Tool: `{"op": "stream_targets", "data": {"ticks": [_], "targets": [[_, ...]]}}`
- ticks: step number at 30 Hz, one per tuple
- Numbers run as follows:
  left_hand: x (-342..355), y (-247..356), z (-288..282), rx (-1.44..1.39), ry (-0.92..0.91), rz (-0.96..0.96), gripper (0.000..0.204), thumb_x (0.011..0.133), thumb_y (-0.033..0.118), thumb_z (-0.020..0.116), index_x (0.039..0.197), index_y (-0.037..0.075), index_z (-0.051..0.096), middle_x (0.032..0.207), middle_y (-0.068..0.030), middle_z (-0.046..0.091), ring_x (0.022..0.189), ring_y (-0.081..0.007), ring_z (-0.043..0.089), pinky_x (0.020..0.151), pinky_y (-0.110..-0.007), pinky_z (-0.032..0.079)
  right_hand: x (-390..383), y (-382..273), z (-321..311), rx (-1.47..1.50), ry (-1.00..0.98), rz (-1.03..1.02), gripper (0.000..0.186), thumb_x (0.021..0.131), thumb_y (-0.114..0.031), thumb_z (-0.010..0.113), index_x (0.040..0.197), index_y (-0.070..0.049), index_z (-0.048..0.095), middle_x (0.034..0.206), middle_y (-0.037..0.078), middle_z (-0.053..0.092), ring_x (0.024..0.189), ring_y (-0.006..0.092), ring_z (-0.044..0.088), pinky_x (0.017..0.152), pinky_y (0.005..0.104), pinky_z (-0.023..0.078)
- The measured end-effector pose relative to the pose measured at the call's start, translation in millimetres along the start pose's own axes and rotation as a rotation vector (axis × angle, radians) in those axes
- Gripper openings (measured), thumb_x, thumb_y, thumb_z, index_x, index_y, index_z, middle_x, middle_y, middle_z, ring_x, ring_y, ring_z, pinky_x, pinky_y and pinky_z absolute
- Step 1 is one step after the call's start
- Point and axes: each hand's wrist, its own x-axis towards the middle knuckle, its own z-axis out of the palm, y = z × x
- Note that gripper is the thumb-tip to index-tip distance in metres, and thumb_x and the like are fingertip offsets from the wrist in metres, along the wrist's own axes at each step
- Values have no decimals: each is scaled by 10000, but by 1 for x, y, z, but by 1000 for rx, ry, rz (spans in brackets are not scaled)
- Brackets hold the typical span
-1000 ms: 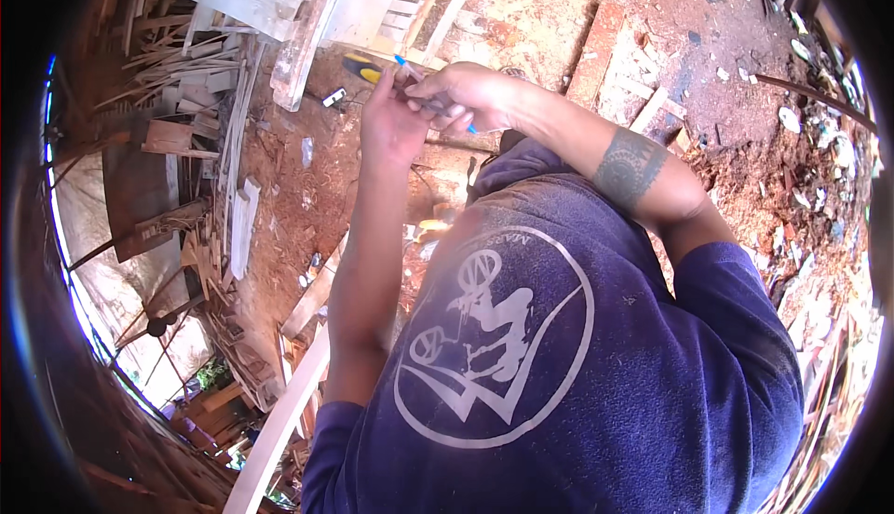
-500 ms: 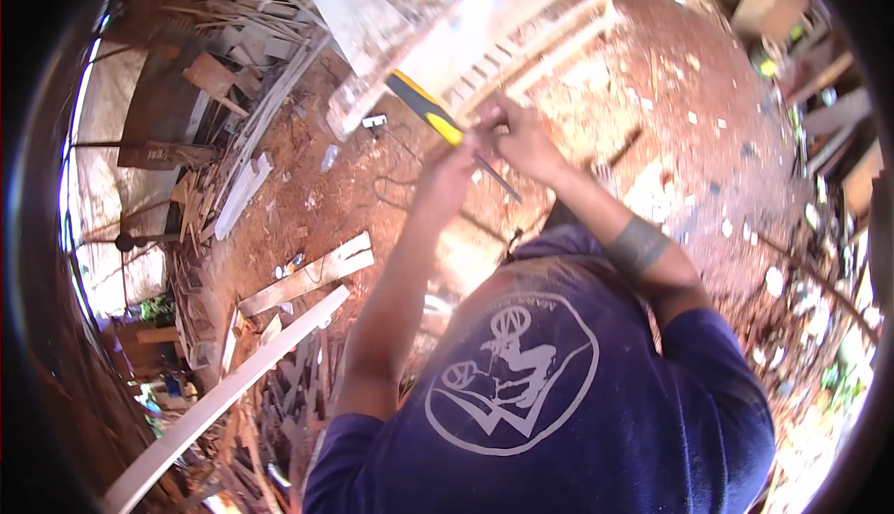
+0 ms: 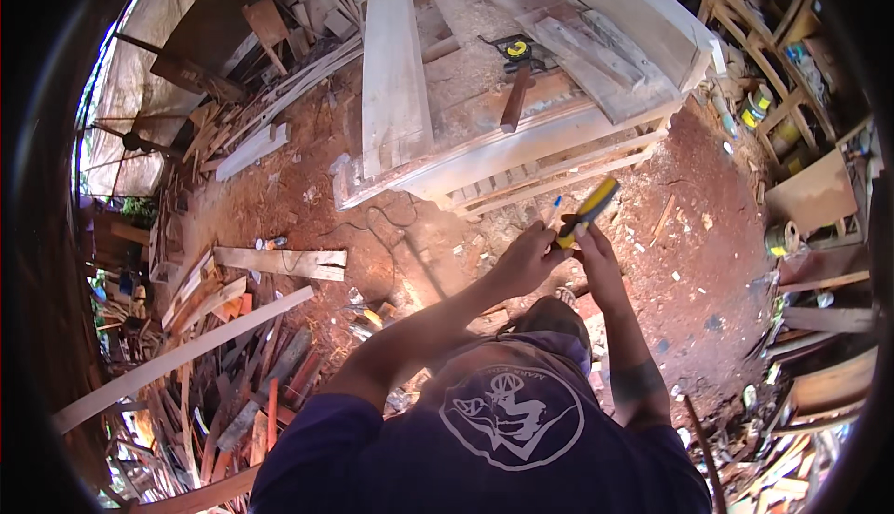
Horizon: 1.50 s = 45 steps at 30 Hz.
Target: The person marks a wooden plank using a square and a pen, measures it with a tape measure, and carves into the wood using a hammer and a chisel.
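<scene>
My left hand (image 3: 524, 261) is closed, and a slim white pen with a blue end (image 3: 555, 209) sticks up from its fingers. Close beside it, my right hand (image 3: 599, 261) grips a hand tool with a yellow-and-black handle (image 3: 594, 207). That handle points up and to the right, and its lower end sits where the fingertips of both hands meet. The tool's shaft is hidden now. Both hands are held in front of a pale wooden workbench (image 3: 466, 171), over the dirt floor.
A yellow-and-black tape measure (image 3: 518, 49) and a short brown wood piece (image 3: 515, 100) lie on the bench. A wide pale board (image 3: 396, 67) crosses its left end. Scrap wood (image 3: 251, 384) and a long plank (image 3: 186, 358) are at lower left. A cable (image 3: 372, 221) lies on the floor.
My view has shifted, with more of the bench showing. The tool's handle has swung from upper left to upper right; its slim shaft no longer shows. The pen now stands out from my left hand.
</scene>
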Motion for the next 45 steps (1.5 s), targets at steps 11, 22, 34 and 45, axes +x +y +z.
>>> {"op": "stream_targets", "data": {"ticks": [11,22,34,45], "targets": [[56,-38,-85,-230,172,-231,262,1028,273,602,1225,101,609,895,-115,607,786,-212,587,748,-367,483,133,-80,-9,135,139,69,212,1062,-268,560,991,-68,549,855,58,622,811,217,700,734,351,588],[310,-248,-178,122,413,34,222,946,83,577,1160,39,614,934,-236,677,882,-421,671,811,-503,530,231,-78,45,-317,214,74,211,958,-77,576,1167,-64,551,745,-48,458,573,35,414,487,217,335],[265,-210,-245,-1310,-281,-357,426,997,335,663,1323,78,564,1132,-61,661,871,-228,702,808,-427,595,342,-42,179,-833,114,-207,458,980,-136,611,1416,-17,544,976,135,659,872,204,652,761,348,533],[156,-230,-389,-956,272,-169,275,1063,244,573,1270,107,454,1026,-109,650,1050,-331,724,902,-478,625,427,40,57,-1146,177,131,268,917,-223,615,994,33,588,819,221,644,653,336,661,586,434,557]]}}
